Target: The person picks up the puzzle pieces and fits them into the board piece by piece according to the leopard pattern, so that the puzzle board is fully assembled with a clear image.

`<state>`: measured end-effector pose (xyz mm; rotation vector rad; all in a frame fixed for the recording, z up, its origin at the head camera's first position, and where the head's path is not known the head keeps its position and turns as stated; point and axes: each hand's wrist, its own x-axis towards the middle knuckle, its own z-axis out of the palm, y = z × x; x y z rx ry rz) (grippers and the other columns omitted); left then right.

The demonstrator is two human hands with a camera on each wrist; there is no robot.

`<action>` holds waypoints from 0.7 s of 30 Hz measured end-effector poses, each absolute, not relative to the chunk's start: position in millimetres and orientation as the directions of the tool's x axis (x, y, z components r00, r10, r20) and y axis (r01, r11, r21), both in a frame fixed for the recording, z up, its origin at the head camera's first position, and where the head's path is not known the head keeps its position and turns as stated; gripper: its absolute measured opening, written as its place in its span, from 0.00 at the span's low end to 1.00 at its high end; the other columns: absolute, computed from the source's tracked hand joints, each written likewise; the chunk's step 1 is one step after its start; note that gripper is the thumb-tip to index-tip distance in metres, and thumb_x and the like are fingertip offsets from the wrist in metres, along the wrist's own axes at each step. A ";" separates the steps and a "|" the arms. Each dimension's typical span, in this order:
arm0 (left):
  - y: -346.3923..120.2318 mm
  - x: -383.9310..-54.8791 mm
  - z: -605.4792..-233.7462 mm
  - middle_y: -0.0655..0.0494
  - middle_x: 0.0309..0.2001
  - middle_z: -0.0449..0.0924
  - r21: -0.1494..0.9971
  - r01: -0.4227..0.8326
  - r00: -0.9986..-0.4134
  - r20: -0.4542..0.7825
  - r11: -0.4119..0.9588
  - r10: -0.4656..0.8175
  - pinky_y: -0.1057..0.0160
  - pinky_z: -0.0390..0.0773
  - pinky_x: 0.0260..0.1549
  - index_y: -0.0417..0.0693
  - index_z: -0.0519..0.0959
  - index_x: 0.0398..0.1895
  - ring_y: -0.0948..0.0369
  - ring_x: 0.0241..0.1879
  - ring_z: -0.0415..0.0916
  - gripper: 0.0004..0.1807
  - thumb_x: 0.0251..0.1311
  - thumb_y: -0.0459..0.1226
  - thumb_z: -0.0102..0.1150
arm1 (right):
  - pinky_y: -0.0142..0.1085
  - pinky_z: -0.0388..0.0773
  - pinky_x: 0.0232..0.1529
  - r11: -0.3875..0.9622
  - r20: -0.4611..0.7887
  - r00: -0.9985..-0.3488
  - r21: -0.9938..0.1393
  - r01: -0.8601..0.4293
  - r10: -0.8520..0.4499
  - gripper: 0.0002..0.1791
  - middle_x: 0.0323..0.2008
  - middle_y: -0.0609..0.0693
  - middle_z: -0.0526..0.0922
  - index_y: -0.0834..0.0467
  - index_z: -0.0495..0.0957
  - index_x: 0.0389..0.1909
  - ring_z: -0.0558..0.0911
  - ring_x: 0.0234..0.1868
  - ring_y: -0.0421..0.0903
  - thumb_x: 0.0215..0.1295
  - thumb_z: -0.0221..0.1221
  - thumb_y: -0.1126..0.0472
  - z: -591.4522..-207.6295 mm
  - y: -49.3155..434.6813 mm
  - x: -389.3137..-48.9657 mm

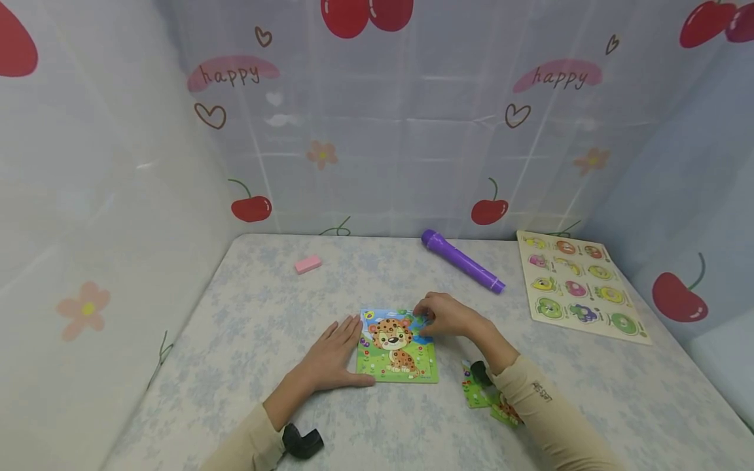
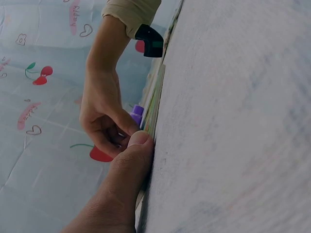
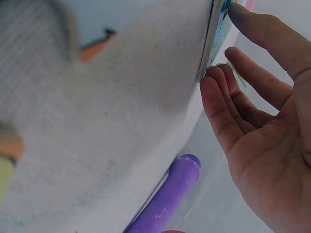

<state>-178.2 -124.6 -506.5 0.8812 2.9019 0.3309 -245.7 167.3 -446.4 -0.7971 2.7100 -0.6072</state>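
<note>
A square leopard jigsaw puzzle (image 1: 400,360) lies flat on the table, its picture facing up. My left hand (image 1: 334,356) rests along its left side, fingers extended and thumb (image 2: 139,141) at the near edge. At the far right corner is my right hand (image 1: 450,315), bent over the puzzle. In the right wrist view, the thumb (image 3: 265,29) touches the top face, while the other fingertips sit loosely bent by the corner's edge. The part of the picture under this hand is hidden. Loose puzzle pieces (image 1: 473,394) lie near my right forearm, which partly covers them.
A purple stick-shaped thing (image 1: 462,261) lies beyond my right hand. Farther right is a fruit picture board (image 1: 586,284). A small pink block (image 1: 308,264) lies at the back left. Printed curtains (image 1: 383,144) stand around the table (image 1: 247,314).
</note>
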 end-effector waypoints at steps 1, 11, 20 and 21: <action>-124.6 -178.2 -506.7 0.49 0.79 0.40 0.232 0.538 -0.830 -0.023 0.810 0.557 0.47 0.48 0.75 0.43 0.43 0.78 0.54 0.79 0.39 0.66 0.48 0.77 0.48 | 0.34 0.76 0.40 0.762 -0.119 -0.819 -0.460 -0.455 -0.561 0.22 0.39 0.49 0.79 0.59 0.83 0.48 0.75 0.37 0.40 0.52 0.73 0.57 -446.6 167.3 -245.5; -125.3 -178.0 -508.0 0.49 0.79 0.40 0.227 0.544 -0.826 -0.024 0.808 0.563 0.47 0.48 0.75 0.42 0.44 0.78 0.53 0.79 0.40 0.66 0.48 0.77 0.49 | 0.34 0.78 0.41 0.758 -0.127 -0.812 -0.463 -0.460 -0.570 0.19 0.39 0.50 0.81 0.61 0.83 0.46 0.79 0.39 0.43 0.53 0.72 0.60 -447.3 165.5 -245.5; -125.0 -178.8 -506.8 0.49 0.79 0.41 0.225 0.546 -0.826 -0.019 0.807 0.563 0.47 0.48 0.75 0.42 0.43 0.78 0.53 0.79 0.40 0.66 0.48 0.76 0.49 | 0.34 0.80 0.42 0.769 -0.130 -0.821 -0.455 -0.449 -0.557 0.19 0.40 0.51 0.82 0.61 0.83 0.46 0.80 0.40 0.43 0.53 0.72 0.59 -446.7 164.9 -248.5; -125.0 -178.8 -506.7 0.49 0.79 0.41 0.226 0.544 -0.827 -0.020 0.808 0.563 0.48 0.48 0.75 0.42 0.43 0.78 0.53 0.79 0.40 0.66 0.48 0.76 0.49 | 0.34 0.80 0.42 0.769 -0.129 -0.820 -0.453 -0.451 -0.557 0.19 0.40 0.51 0.83 0.61 0.83 0.46 0.81 0.40 0.43 0.53 0.72 0.59 -446.8 164.8 -248.8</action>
